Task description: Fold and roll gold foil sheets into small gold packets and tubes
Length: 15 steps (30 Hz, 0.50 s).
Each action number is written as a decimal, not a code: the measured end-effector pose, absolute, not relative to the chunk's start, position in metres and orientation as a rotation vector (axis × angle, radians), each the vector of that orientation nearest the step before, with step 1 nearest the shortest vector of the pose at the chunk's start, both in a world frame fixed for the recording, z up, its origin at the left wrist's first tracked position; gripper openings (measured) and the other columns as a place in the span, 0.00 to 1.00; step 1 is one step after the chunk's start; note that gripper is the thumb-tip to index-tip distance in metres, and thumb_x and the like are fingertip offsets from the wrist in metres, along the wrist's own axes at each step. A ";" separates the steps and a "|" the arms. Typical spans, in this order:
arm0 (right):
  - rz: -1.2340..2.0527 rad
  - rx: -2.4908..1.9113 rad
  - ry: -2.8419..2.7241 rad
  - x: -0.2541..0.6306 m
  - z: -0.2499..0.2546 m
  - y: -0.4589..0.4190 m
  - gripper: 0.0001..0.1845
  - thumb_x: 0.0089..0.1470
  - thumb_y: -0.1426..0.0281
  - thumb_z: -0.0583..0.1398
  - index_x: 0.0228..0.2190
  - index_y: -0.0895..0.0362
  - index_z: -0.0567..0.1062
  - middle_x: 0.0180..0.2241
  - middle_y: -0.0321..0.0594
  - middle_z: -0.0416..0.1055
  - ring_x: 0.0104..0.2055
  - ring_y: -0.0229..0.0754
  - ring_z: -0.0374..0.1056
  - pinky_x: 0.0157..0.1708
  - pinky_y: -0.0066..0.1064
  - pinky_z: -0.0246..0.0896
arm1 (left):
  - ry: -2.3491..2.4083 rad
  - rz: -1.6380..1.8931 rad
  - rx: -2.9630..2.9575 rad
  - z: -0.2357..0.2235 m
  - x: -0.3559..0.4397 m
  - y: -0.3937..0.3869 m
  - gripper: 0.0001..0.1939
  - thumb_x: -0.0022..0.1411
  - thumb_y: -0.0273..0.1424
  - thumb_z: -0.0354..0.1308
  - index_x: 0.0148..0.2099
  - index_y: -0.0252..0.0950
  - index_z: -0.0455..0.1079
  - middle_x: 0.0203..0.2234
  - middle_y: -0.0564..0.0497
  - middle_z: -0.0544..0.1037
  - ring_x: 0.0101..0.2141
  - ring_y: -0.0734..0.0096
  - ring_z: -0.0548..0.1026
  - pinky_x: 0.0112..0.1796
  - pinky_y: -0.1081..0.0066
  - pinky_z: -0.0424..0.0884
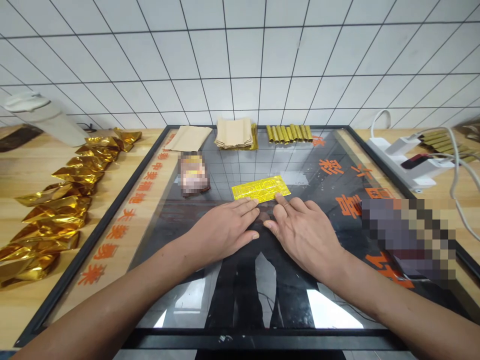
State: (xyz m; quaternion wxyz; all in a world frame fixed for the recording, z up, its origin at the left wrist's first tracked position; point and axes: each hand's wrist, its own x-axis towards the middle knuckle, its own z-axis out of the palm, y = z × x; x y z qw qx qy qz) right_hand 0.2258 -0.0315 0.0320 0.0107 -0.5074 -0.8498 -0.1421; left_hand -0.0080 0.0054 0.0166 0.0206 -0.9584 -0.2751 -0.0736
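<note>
A rectangular gold foil sheet [258, 188] with an embossed pattern lies slightly slanted on the dark glass tabletop. My left hand [228, 222] rests flat, its straight fingers at the sheet's near left edge and its thumb held apart. On the other side, my right hand [303, 232] touches the near right corner with the index finger. Its other fingers are partly bent, and the thumb points toward the left hand. Neither hand grips anything. Beyond the sheet stand a stack of brown paper [234, 133] with gold sheets under it and a row of rolled gold tubes [288, 134].
Folded gold foil pieces [56, 205] line the wooden table at left, near a white tumbler [47, 117]. A brown paper sheet [188, 138] and a blurred pack [194, 173] lie at upper left. To the right are a power strip [399, 162] with cables and a blurred item [407, 240].
</note>
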 end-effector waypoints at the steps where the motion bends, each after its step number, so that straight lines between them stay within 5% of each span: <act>1: -0.444 -1.598 -2.646 0.227 0.033 -0.031 0.20 0.76 0.58 0.51 0.38 0.56 0.75 0.46 0.49 0.80 0.43 0.53 0.67 0.40 0.44 0.50 | -0.858 -0.223 -2.972 0.017 -0.008 0.005 0.29 0.81 0.44 0.47 0.68 0.25 0.70 0.66 0.36 0.75 0.67 0.52 0.72 0.69 0.55 0.66; 15: -0.525 -1.715 -2.565 0.240 0.036 -0.028 0.22 0.76 0.59 0.51 0.38 0.58 0.76 0.46 0.52 0.81 0.40 0.53 0.68 0.39 0.45 0.50 | -0.875 -0.239 -3.006 0.020 -0.008 0.006 0.28 0.81 0.42 0.48 0.67 0.26 0.70 0.67 0.34 0.73 0.68 0.52 0.71 0.69 0.54 0.66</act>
